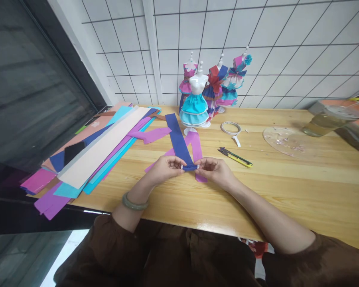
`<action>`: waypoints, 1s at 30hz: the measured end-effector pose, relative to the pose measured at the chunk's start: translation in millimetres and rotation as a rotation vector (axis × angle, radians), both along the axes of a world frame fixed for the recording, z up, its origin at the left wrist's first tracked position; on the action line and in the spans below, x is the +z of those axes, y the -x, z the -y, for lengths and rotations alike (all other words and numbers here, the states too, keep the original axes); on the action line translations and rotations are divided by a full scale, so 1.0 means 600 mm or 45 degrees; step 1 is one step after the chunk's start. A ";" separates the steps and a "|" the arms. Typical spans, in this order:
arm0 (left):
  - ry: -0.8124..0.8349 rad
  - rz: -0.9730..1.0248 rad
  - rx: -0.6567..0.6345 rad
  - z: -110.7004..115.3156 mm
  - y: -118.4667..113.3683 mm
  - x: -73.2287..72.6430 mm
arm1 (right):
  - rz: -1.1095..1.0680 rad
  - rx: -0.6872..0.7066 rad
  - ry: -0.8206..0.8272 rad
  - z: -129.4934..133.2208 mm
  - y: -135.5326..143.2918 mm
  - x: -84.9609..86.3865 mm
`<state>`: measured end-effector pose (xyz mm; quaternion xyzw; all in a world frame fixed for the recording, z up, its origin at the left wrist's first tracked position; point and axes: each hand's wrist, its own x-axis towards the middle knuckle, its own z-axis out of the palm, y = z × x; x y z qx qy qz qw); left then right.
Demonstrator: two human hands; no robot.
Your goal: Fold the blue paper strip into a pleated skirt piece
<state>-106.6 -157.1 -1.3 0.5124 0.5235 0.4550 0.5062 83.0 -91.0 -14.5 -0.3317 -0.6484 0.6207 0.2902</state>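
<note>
A long navy strip [178, 137], which looks like paper or fabric, runs away from me across the table, its near end gathered into small folds. My left hand [168, 168] pinches the left side of that folded end, and my right hand [213, 170] pinches the right side. Small white bits show at both fingertips. Beneath the navy strip lies a purple strip [196, 147], bent and partly hidden. Behind my hands stands a small white dress form [199, 85] wearing a tiered turquoise skirt [194, 108].
Stacked coloured sheets [98, 151] and a dark phone [74, 152] lie at the left. Yellow thread snips [235, 157] and a tape roll [230, 128] lie right of my hands. Farther right are a clear dish [277, 145] and a drink cup [326, 121]. More dressed forms [235, 81] stand behind.
</note>
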 end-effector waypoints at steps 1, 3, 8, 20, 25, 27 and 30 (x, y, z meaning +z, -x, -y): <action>-0.003 -0.001 0.000 0.000 0.000 0.000 | -0.006 0.006 -0.009 0.000 0.000 -0.001; -0.001 0.000 0.001 0.000 0.001 0.000 | -0.017 0.007 -0.027 0.000 0.001 -0.002; 0.001 -0.014 -0.003 0.000 0.001 0.002 | 0.000 -0.025 -0.053 0.001 0.004 0.001; -0.007 -0.032 0.008 -0.002 0.002 -0.002 | 0.048 -0.011 -0.068 0.000 0.002 0.002; 0.002 -0.011 0.018 -0.002 0.003 -0.003 | 0.055 0.027 -0.056 -0.001 0.001 -0.003; 0.010 0.002 0.026 -0.003 0.002 -0.003 | 0.053 0.026 -0.072 -0.001 0.001 -0.004; 0.024 0.019 0.032 -0.003 0.002 -0.002 | 0.062 0.020 -0.115 -0.002 0.001 -0.007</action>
